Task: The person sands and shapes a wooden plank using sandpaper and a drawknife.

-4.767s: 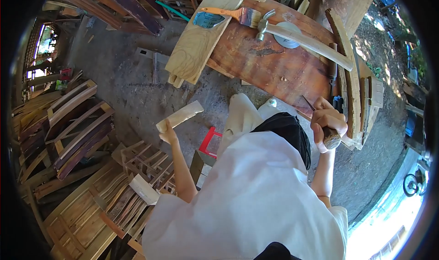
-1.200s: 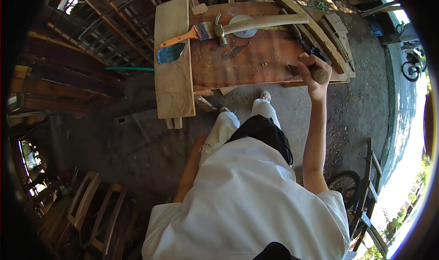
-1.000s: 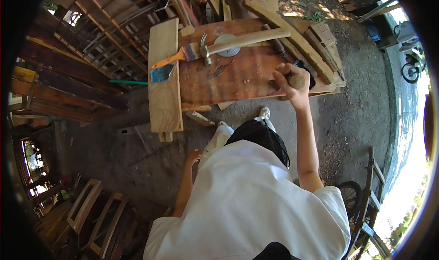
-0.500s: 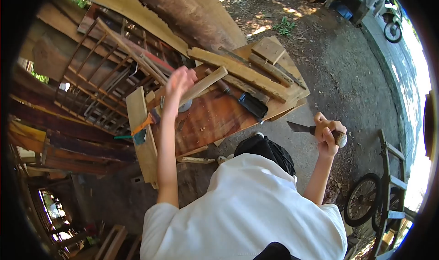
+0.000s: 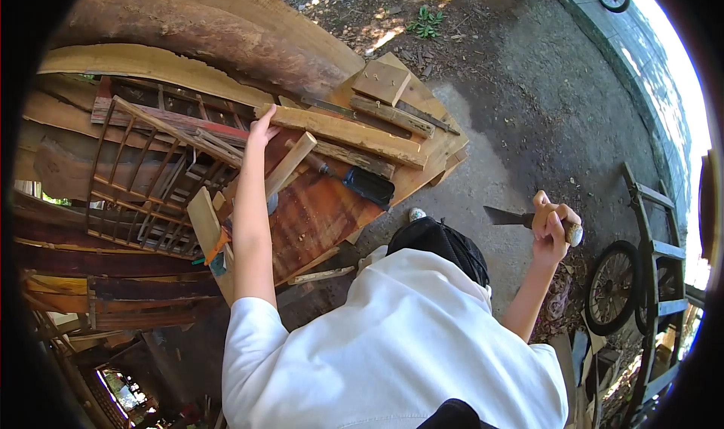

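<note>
My left hand (image 5: 263, 128) is at the left end of a long wooden beam (image 5: 343, 133) lying across the workbench (image 5: 317, 210), its fingers around that end. Below it, a shorter light wood piece (image 5: 290, 165) slants over the bench. My right hand (image 5: 553, 224), off to the right above the ground, grips the handle of a knife (image 5: 507, 216) whose wide dark blade points left. A black tray-like tool (image 5: 368, 186) with a brown handle rests near the bench's front edge.
Wood blocks (image 5: 381, 83) sit at the bench's far corner. A slatted wooden rack (image 5: 143, 172) and large slabs (image 5: 204, 33) stand at left. At right are a ladder (image 5: 667, 249) and a wheel (image 5: 612, 287). An orange-handled tool (image 5: 218, 245) lies at the bench's left end.
My left hand has moved from above the bench to the long beam's left end and closed on it. The view has shifted; the knife stays in my right hand.
</note>
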`<state>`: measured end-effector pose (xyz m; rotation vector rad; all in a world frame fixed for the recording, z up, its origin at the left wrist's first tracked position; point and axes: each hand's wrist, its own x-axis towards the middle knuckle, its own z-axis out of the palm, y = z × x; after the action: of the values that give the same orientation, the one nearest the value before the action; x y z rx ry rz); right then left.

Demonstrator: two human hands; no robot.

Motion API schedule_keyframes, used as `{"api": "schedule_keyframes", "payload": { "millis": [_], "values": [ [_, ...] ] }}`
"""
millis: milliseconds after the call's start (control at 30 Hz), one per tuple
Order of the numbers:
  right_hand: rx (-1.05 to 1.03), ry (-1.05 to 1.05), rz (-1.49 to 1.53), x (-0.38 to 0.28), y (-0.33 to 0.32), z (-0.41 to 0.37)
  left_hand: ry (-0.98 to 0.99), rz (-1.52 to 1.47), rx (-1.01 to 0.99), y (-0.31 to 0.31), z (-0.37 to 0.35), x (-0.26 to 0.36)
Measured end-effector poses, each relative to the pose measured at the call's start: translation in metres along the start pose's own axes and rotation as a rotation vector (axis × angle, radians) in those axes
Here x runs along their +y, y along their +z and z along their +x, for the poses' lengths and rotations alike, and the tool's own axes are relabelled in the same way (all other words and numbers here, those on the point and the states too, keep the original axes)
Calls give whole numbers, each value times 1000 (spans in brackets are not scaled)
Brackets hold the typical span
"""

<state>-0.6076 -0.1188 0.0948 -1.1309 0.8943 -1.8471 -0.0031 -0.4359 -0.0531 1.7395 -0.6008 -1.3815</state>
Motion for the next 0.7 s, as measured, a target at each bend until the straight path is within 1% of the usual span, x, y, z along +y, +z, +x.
{"api": "schedule_keyframes", "payload": {
  "millis": [67, 100, 167, 200, 233, 267, 300, 400, 433, 500, 533, 567, 633, 700],
  "values": [
    [10, 14, -10, 0, 1, 1, 50, -127, 52, 6, -3, 5],
    [8, 20, -5, 0, 1, 2, 50, -132, 54, 8, -8, 8],
    [-5, 26, 2, 0, 4, 5, 102, -362, 8, 13, -21, 19],
    [-5, 34, 15, 0, 7, 8, 185, -393, 5, 15, -27, 22],
    [-8, 43, 28, 0, 10, 10, 219, -410, -49, 13, -33, 30],
    [-26, 47, 32, 1, 12, 11, 268, -427, -39, 15, -44, 38],
    [-54, 40, 29, 1, 14, 14, 319, -445, -27, 22, -62, 49],
    [-129, 14, 28, -1, 26, 19, 539, -540, -120, 34, -136, 76],
    [-157, -4, 21, -3, 31, 20, 547, -548, -107, 33, -163, 83],
    [-191, -17, 16, -8, 43, 21, 797, -532, -197, 30, -213, 92],
    [-219, -35, 12, -10, 50, 20, 880, -529, -213, 27, -238, 94],
    [-246, -53, 8, -13, 57, 19, 886, -534, -203, 27, -263, 96],
    [-262, -73, 18, -18, 73, 16, 1116, -422, -80, 24, -309, 96],
    [-281, -92, 28, -24, 87, 15, 1213, -378, -85, 9, -343, 95]
  ]
}}
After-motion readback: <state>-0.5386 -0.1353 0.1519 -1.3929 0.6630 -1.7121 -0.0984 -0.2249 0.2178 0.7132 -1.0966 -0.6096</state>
